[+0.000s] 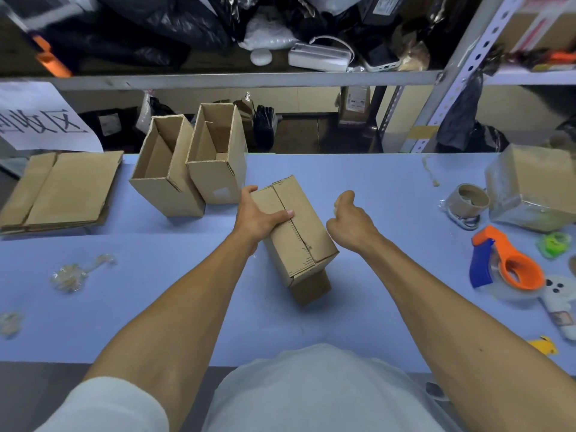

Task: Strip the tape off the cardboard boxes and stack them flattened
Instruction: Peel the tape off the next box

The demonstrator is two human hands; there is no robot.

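At table centre, left hand (258, 216) gripped the closed box (296, 235), thumb across its top seam; box stood on the blue table (389, 188). Right hand (350, 221) hovered just beside it, fingers curled; whether it pinched tape could not be told. Risk: box might tip if tugged one-sidedly, since only one hand steadied it. Count: two open boxes (190, 169), one flattened stack (62, 188), one wrapped box (536, 185), two tape wads (71, 274).
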